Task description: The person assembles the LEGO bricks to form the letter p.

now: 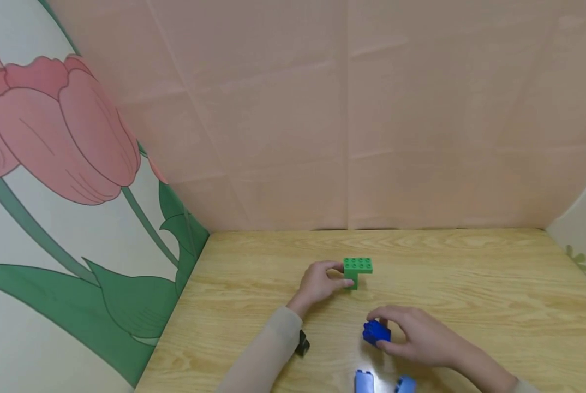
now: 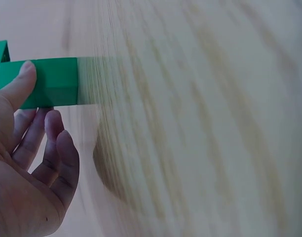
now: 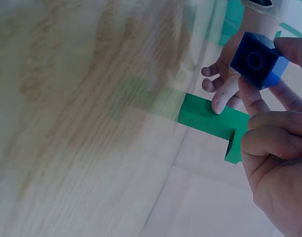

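Note:
A green block structure [image 1: 358, 266] stands on the table, a wide studded brick on top of a narrower column. The left hand [image 1: 320, 283] pinches its column between thumb and fingers; the left wrist view shows the thumb on the green side [image 2: 57, 81]. Nearer the front, the right hand [image 1: 423, 335] holds a dark blue brick [image 1: 376, 332] between thumb and fingertips. In the right wrist view the blue brick [image 3: 255, 60] shows its hollow underside, held above the table surface, apart from the green structure [image 3: 210, 117].
Two lighter blue bricks, one upright-looking [image 1: 364, 381] and one tilted [image 1: 405, 384], lie at the front edge of the head view. A small black object [image 1: 302, 344] is beside the left sleeve. A pink cloth wall [image 1: 283, 120] stands behind the wooden table [image 1: 470, 273].

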`<state>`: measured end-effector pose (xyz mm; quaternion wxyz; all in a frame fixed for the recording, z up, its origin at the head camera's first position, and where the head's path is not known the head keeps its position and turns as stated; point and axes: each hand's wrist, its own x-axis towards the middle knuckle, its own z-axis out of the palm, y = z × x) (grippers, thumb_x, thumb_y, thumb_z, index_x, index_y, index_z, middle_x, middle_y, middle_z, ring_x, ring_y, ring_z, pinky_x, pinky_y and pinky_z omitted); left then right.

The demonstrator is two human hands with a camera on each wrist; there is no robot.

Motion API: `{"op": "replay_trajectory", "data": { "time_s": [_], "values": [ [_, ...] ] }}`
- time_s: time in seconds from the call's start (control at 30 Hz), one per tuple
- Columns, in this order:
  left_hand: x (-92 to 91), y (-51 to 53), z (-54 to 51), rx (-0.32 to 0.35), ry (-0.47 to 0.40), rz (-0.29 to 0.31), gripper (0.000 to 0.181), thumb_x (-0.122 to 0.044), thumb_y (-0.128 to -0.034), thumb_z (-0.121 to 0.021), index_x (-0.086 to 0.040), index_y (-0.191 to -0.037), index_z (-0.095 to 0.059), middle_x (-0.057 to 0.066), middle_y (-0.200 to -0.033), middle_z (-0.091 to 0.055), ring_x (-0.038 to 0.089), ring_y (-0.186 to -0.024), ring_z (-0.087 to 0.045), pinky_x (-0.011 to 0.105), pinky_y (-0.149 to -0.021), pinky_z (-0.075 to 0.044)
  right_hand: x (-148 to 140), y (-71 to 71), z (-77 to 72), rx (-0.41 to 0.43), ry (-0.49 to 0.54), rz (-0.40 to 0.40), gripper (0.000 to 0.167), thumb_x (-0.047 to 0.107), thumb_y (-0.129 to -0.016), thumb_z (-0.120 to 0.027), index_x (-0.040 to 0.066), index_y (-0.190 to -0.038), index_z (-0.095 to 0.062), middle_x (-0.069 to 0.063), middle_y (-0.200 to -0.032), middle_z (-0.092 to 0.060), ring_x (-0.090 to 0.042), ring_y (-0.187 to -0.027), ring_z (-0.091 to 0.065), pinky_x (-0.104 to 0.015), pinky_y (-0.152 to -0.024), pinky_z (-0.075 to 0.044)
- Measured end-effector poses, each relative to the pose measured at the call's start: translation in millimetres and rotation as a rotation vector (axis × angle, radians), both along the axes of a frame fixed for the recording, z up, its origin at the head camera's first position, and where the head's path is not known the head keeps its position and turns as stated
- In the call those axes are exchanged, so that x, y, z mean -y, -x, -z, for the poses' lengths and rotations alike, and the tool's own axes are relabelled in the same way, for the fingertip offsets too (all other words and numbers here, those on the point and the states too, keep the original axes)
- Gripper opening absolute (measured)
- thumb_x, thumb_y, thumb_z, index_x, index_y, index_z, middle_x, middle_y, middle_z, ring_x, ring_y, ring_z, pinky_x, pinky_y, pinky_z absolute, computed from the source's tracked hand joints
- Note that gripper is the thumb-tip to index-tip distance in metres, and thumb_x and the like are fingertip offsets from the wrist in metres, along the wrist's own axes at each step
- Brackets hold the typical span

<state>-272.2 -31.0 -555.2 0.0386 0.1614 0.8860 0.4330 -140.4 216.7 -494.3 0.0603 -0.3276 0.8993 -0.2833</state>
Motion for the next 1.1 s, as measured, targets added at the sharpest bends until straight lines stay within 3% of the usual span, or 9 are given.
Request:
{"op": "replay_trajectory", "data": {
  "time_s": [0.1, 0.4, 0.6, 0.87, 1.1],
  "values": [
    [-0.2, 0.1, -0.7, -0.004, -0.003, 0.001, 0.043, -0.054, -0.0842, -0.084, -0.027, -0.117, -0.078, -0.021, -0.114, -0.069, 0.012, -0.126, -0.059, 0.044, -0.108, -0.045, 0, 2.1, -1.4, -0.009, 0.004, 0.02, 0.045, 0.05, -0.097, -0.072, 0.022, -0.132, -0.067, 0.021, -0.111, -0.064, -0.002, -0.1, -0.061, -0.037, -0.084, -0.058],
    [-0.1, -0.9, -1.6, 0.01, -0.015, -0.003, 0.041, -0.054, -0.084, -0.084, -0.028, -0.116, -0.078, -0.022, -0.114, -0.069, 0.012, -0.125, -0.059, 0.044, -0.108, -0.045, 3, 7.5, 4.0, -0.158, 0.053, 0.034, 0.041, 0.044, -0.097, -0.075, 0.026, -0.132, -0.065, 0.019, -0.114, -0.065, -0.004, -0.103, -0.064, -0.04, -0.085, -0.059],
    [-0.4, -2.4, -3.2, 0.011, -0.009, -0.009, 0.042, -0.054, -0.0836, -0.084, -0.028, -0.116, -0.078, -0.022, -0.111, -0.069, 0.011, -0.124, -0.059, 0.044, -0.108, -0.045, 5, 12.1, 9.6, -0.198, 0.083, 0.053, 0.04, 0.039, -0.096, -0.078, 0.026, -0.132, -0.065, 0.018, -0.117, -0.067, -0.008, -0.106, -0.066, -0.043, -0.087, -0.059],
    [0.3, -1.9, -4.5, -0.004, 0.0, -0.001, 0.041, -0.052, -0.0838, -0.085, -0.027, -0.116, -0.078, -0.023, -0.109, -0.069, 0.01, -0.124, -0.059, 0.041, -0.108, -0.046, 5, 22.8, 7.8, -0.153, 0.139, 0.095, 0.041, 0.035, -0.096, -0.077, 0.022, -0.132, -0.064, 0.012, -0.119, -0.07, -0.014, -0.106, -0.067, -0.034, -0.074, -0.058],
    [-0.2, -1.9, -5.6, -0.003, -0.011, 0.002, 0.035, -0.051, -0.0843, -0.085, -0.032, -0.113, -0.079, -0.024, -0.108, -0.068, 0.009, -0.122, -0.06, 0.043, -0.107, -0.046, 7, 36.5, 0.9, -0.149, 0.204, 0.128, 0.042, 0.031, -0.097, -0.077, 0.023, -0.135, -0.062, 0.005, -0.122, -0.071, -0.022, -0.102, -0.07, -0.037, -0.069, -0.06]
  ]
}}
